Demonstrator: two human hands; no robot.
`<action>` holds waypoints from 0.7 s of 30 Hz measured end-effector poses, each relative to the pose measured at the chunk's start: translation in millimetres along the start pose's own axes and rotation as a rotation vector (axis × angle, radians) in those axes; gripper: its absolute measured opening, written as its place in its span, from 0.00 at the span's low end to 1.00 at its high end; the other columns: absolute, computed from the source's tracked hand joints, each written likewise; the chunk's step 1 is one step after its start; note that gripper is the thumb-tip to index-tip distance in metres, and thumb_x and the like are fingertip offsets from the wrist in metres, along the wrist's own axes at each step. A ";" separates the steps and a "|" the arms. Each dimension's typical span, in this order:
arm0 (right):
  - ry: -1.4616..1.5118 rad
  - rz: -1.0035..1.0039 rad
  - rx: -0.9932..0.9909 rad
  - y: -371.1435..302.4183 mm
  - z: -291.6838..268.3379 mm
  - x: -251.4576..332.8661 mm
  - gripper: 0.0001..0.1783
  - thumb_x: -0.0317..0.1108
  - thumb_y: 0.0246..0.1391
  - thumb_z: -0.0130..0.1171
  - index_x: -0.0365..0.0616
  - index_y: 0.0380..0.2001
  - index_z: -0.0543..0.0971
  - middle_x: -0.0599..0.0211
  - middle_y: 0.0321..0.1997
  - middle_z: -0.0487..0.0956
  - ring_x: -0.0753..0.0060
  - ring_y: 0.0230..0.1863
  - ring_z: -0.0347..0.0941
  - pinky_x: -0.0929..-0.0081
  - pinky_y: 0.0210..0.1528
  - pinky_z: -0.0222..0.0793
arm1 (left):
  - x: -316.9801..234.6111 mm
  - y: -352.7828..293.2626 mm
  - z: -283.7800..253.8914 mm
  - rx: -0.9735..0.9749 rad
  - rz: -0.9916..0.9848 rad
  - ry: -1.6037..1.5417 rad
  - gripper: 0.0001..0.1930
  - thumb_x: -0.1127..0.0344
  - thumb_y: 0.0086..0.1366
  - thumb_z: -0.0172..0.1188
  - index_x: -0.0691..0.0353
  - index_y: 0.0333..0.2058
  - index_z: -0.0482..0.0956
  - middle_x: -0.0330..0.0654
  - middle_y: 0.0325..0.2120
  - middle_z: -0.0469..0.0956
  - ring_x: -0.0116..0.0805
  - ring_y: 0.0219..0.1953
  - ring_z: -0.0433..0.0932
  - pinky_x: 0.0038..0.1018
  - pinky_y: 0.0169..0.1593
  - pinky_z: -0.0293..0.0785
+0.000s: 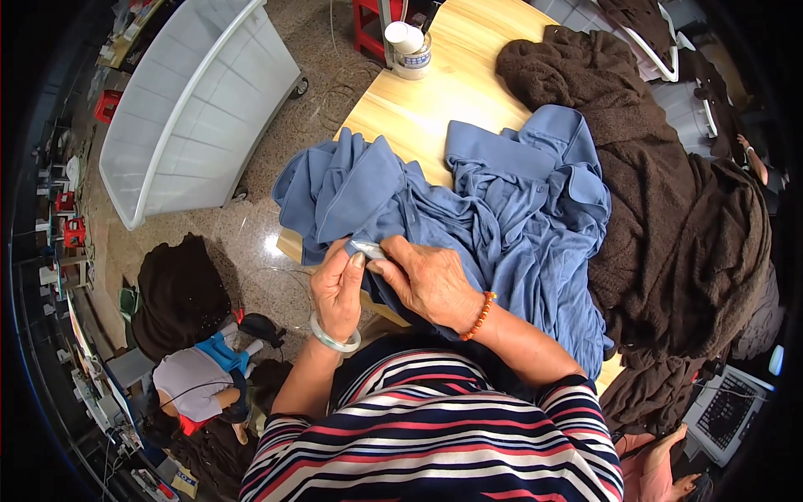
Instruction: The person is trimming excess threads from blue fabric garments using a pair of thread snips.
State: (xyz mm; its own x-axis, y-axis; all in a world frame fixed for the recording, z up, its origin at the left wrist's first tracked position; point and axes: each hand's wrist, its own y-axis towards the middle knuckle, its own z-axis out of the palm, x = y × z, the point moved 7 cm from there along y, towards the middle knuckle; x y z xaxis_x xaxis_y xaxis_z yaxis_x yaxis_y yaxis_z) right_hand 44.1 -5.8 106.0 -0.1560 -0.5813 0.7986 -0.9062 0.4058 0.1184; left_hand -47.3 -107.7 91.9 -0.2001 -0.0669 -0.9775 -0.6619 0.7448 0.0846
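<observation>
A blue garment (519, 217) lies bunched on the near part of the wooden table, with a wide flat band and a small button showing. My left hand (337, 293), with a pale bangle at its wrist, pinches an edge of this cloth between thumb and finger. Closed around small silvery thread snips (369, 249), my right hand (431, 280) wears an orange bead bracelet. The snips' tip meets the cloth at my left fingertips. My right palm hides most of the tool.
Dark brown fleecy cloth (652, 209) is heaped along the table's right side. A white-capped jar (411, 54) stands on the wooden table (376, 105) at its far left edge. A large grey wheeled bin (196, 92) stands left. Another person (192, 385) sits at lower left.
</observation>
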 end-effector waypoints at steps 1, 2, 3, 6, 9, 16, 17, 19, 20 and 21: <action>-0.001 -0.009 -0.009 0.7 -0.4 -1.4 0.12 0.39 0.57 0.56 0.42 0.37 0.71 0.57 0.20 0.75 0.53 0.22 0.74 0.63 0.22 0.67 | 1.7 1.0 0.6 0.009 -0.006 -0.003 0.10 0.70 0.68 0.48 0.70 0.36 0.75 0.36 0.32 0.73 0.22 0.34 0.68 0.19 0.40 0.63; -0.002 -0.008 -0.008 1.1 -0.2 -3.6 0.12 0.39 0.57 0.56 0.42 0.37 0.71 0.57 0.20 0.75 0.53 0.22 0.74 0.63 0.22 0.67 | 2.7 2.6 1.7 0.009 -0.007 -0.004 0.10 0.70 0.68 0.48 0.70 0.36 0.75 0.36 0.32 0.73 0.22 0.34 0.68 0.19 0.40 0.63; 0.053 0.043 -0.008 1.3 -0.2 -9.2 0.13 0.40 0.57 0.56 0.42 0.37 0.71 0.57 0.20 0.75 0.53 0.21 0.74 0.63 0.22 0.67 | 3.1 5.2 2.5 -0.004 -0.002 0.003 0.10 0.70 0.68 0.48 0.70 0.35 0.75 0.36 0.31 0.72 0.22 0.34 0.67 0.19 0.39 0.63; 0.110 0.092 -0.029 2.5 -4.4 -10.2 0.14 0.41 0.56 0.57 0.41 0.37 0.71 0.56 0.19 0.74 0.52 0.20 0.74 0.63 0.21 0.67 | 0.8 8.5 0.5 -0.022 -0.001 -0.002 0.09 0.70 0.68 0.48 0.70 0.34 0.75 0.36 0.30 0.72 0.22 0.33 0.66 0.20 0.38 0.63; 0.032 0.056 -0.036 0.4 -5.1 -10.1 0.17 0.43 0.56 0.58 0.41 0.38 0.71 0.55 0.20 0.75 0.51 0.21 0.75 0.63 0.21 0.68 | -4.2 11.9 2.0 -0.010 0.030 0.060 0.08 0.71 0.66 0.48 0.69 0.33 0.75 0.36 0.28 0.71 0.23 0.31 0.66 0.21 0.36 0.63; 0.213 0.118 -0.148 -9.1 -6.5 -22.9 0.22 0.45 0.50 0.65 0.40 0.37 0.71 0.61 0.18 0.72 0.64 0.16 0.68 0.71 0.20 0.64 | 23.4 7.1 3.5 -0.125 -0.098 -0.205 0.08 0.72 0.67 0.48 0.66 0.30 0.74 0.29 0.26 0.68 0.19 0.29 0.65 0.19 0.34 0.63; 0.216 0.126 -0.161 -10.5 -7.4 -25.0 0.23 0.45 0.48 0.67 0.39 0.37 0.72 0.63 0.17 0.70 0.66 0.16 0.67 0.72 0.20 0.63 | 26.9 8.3 1.6 -0.132 -0.112 -0.280 0.08 0.72 0.68 0.49 0.64 0.28 0.72 0.28 0.25 0.67 0.17 0.28 0.63 0.18 0.32 0.61; 0.238 0.119 -0.034 -12.6 0.9 -27.9 0.19 0.42 0.49 0.66 0.41 0.36 0.72 0.62 0.17 0.71 0.63 0.17 0.68 0.71 0.21 0.63 | 30.3 20.2 -1.2 -0.126 -0.122 -0.363 0.09 0.72 0.68 0.49 0.61 0.26 0.71 0.27 0.23 0.66 0.16 0.27 0.61 0.17 0.31 0.59; 0.243 0.108 0.028 -13.2 5.1 -28.5 0.16 0.39 0.50 0.63 0.41 0.37 0.72 0.59 0.19 0.72 0.58 0.19 0.70 0.68 0.22 0.65 | 29.2 30.4 -1.3 -0.090 -0.103 -0.288 0.10 0.72 0.67 0.50 0.64 0.25 0.70 0.28 0.21 0.63 0.17 0.26 0.58 0.18 0.28 0.56; 0.251 0.102 0.092 -14.3 10.8 -30.5 0.14 0.36 0.51 0.61 0.41 0.37 0.72 0.56 0.21 0.74 0.53 0.22 0.73 0.65 0.24 0.66 | 30.1 39.8 3.2 -0.053 -0.088 -0.212 0.10 0.71 0.66 0.50 0.67 0.25 0.68 0.29 0.19 0.60 0.17 0.26 0.55 0.19 0.26 0.53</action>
State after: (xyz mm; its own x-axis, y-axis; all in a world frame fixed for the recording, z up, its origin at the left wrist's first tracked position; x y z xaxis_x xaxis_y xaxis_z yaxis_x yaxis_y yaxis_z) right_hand 57.7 -1.5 73.6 -0.1566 -0.3431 0.9262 -0.9245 0.3810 -0.0152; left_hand -77.4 -78.0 65.2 0.0121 0.0149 -0.9998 -0.7086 0.7056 0.0019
